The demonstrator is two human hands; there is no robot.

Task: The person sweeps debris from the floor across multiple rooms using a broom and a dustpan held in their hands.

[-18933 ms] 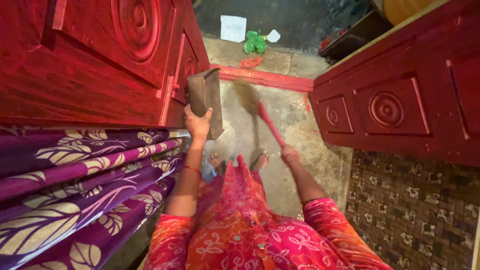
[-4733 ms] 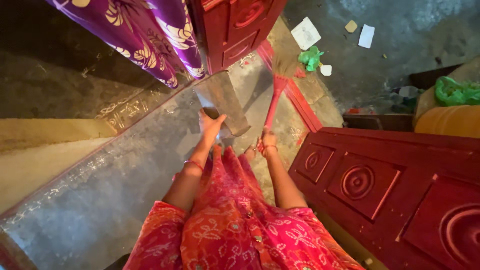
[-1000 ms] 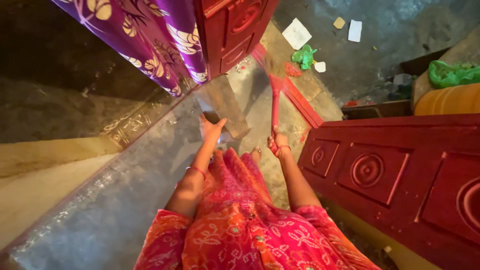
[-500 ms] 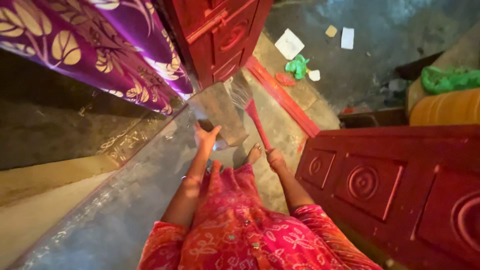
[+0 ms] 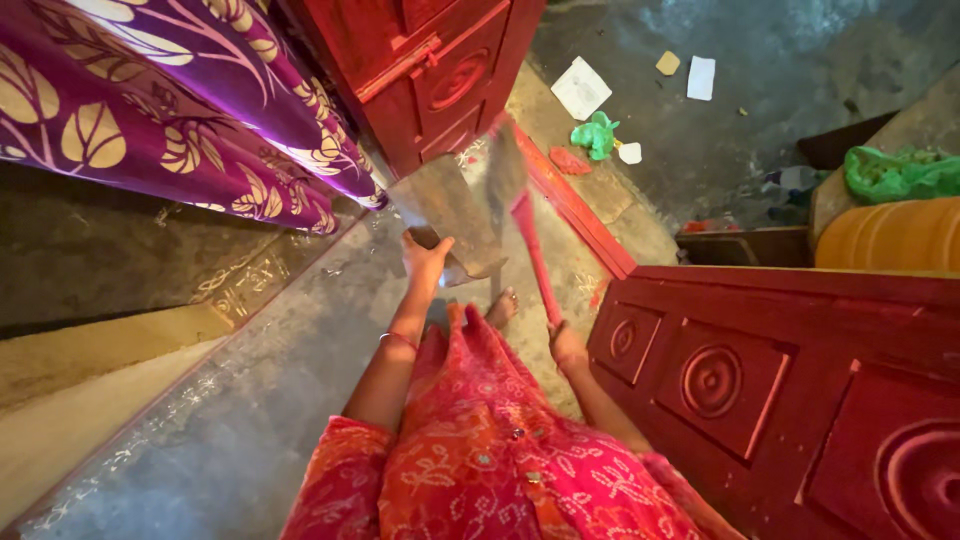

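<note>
My left hand [image 5: 424, 262] grips the near edge of a grey metal dustpan [image 5: 448, 213], held tilted above the concrete floor. My right hand [image 5: 566, 347] is closed round the pink handle of a broom [image 5: 534, 258]. The broom's straw head [image 5: 505, 168] is blurred and sits just right of the dustpan, near the red door sill [image 5: 575, 212]. One bare foot [image 5: 503, 306] shows below the dustpan, above my pink and orange patterned dress.
A red carved door leaf [image 5: 770, 380] stands open on the right, another [image 5: 430, 70] at top centre. A purple leaf-print curtain [image 5: 170, 120] hangs at left. Beyond the sill lie white papers [image 5: 581, 88], green plastic scrap [image 5: 594, 133] and an orange container [image 5: 890, 232].
The broom has swung from the left of the doorway floor toward the sill, and my right hand has drawn back toward my body. The dustpan stays in my left hand.
</note>
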